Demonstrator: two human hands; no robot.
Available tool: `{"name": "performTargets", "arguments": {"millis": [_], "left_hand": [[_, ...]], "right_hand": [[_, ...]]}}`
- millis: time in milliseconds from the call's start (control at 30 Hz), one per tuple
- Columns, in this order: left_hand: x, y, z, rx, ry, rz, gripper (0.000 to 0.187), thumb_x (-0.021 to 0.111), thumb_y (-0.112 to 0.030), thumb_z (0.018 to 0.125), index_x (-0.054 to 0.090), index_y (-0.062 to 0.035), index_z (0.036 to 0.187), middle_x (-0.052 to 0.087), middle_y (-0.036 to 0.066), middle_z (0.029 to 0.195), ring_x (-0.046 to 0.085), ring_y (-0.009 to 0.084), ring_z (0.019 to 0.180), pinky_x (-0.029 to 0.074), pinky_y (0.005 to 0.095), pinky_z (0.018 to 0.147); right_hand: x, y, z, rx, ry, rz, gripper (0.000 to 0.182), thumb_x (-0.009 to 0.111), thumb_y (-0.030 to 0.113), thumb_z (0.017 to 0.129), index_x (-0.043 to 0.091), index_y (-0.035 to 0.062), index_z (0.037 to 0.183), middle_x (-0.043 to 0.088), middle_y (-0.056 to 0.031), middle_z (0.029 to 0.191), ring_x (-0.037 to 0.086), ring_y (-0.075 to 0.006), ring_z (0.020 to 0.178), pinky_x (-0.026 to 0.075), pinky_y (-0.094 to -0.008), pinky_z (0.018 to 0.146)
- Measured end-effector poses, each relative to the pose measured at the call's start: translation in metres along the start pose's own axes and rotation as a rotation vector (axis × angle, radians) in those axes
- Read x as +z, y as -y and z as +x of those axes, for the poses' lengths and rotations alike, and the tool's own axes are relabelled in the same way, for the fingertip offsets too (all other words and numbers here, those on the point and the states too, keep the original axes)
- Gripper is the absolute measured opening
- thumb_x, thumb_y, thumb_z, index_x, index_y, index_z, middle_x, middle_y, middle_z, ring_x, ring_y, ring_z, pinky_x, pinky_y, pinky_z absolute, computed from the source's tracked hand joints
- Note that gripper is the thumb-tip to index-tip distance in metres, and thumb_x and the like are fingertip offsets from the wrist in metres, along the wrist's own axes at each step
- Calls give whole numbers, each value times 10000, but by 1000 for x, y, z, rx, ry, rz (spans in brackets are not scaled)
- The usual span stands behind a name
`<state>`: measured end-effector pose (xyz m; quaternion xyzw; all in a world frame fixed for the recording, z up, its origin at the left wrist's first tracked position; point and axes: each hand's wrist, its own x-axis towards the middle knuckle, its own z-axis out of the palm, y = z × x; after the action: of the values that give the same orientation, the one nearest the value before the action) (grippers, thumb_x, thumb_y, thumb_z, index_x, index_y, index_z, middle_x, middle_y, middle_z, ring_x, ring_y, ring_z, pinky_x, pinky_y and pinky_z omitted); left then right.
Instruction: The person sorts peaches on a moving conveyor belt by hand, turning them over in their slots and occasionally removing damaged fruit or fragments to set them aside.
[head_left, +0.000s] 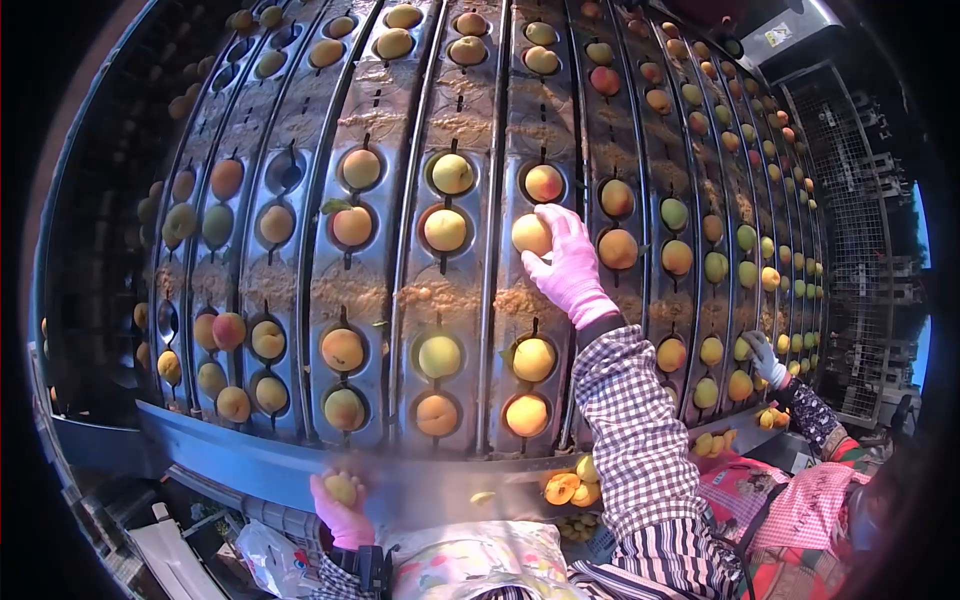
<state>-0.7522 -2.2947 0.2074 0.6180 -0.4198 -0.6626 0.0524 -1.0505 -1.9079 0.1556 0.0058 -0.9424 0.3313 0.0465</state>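
Observation:
My right hand [568, 262], in a pink glove, reaches over the metal conveyor trays, its thumb and fingers round a yellow-orange peach [532, 234] at a round cup. Just above that cup sits a redder peach [543, 183]. Below, past a band of brown pulp [525, 303], two more peaches lie in cups. My left hand [345, 512], also pink-gloved, is low at the near metal edge [250, 455], closed on a greenish peach [341, 489]. A green leaf [337, 206] rests against a peach in a cup left of centre.
At the right a co-worker's gloved hand [765, 362] touches the trays. Halved peaches [562, 488] lie by the near edge, with more fruit below. A plastic bag [272, 560] is at lower left. Wire mesh [850, 230] stands beyond the trays at right.

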Motion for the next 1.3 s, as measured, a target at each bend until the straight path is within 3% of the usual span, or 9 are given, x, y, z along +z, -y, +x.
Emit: {"name": "performTargets", "arguments": {"millis": [233,333,467,733,800,900,1067,1167,1300], "left_hand": [[-17,-34,22,-37,57,104,398,576,-511,991,562,-120,1063,641,56,903,635,194,768,536,304,663],[-19,-41,28,-62,66,101,382,569,-502,998,551,-122,1037,641,59,882,637,196,765,539,303,654],[-12,-47,26,-104,36,112,355,558,-483,1005,550,-128,1006,639,63,866,639,200,749,548,303,631],[-11,-55,26,-191,-60,125,335,512,-489,1018,572,-169,941,646,29,800,649,185,677,556,285,556],[-8,-56,26,-195,-69,138,333,502,-487,1023,568,-171,939,643,31,792,645,182,666,554,287,554],[-16,-52,31,-188,-55,159,350,555,-531,987,585,-186,939,657,13,782,656,180,671,548,283,550],[-18,-54,34,-185,-56,188,350,539,-532,994,581,-188,946,656,9,784,652,177,665,546,284,557],[-21,-52,35,-180,-48,201,355,529,-537,997,579,-189,946,657,7,789,651,174,665,541,282,560],[-21,-52,36,-186,-57,189,358,525,-537,999,575,-187,946,656,8,791,648,173,661,534,279,559]], "right_hand": [[0,2,0,134,67,-204,666,790,203,778,534,99,1384,591,-127,1298,553,-325,1235,437,-429,1086],[-1,13,10,218,145,-272,672,801,156,747,544,70,1363,592,-161,1282,555,-360,1214,453,-431,1068],[-2,1,10,73,-20,-132,669,796,183,743,546,102,1358,592,-120,1289,551,-337,1216,445,-430,1078],[-9,4,13,49,152,-268,636,784,154,741,567,88,1334,601,-126,1285,559,-337,1207,455,-436,1055],[-12,4,12,12,147,-181,630,757,123,738,558,86,1335,599,-127,1300,553,-337,1229,444,-440,1070],[-11,2,9,-44,186,-206,658,739,107,733,538,95,1359,588,-133,1343,536,-334,1272,424,-449,1091],[-21,10,29,-45,139,-80,569,754,120,761,596,92,1307,613,-132,1315,571,-336,1227,462,-442,1053],[-16,2,56,-5,-14,-213,524,743,101,785,611,95,1292,618,-124,1310,585,-337,1197,476,-430,1046],[-2,-14,87,110,86,-332,504,716,102,818,614,130,1310,608,-115,1329,587,-330,1205,488,-417,1032]]}}
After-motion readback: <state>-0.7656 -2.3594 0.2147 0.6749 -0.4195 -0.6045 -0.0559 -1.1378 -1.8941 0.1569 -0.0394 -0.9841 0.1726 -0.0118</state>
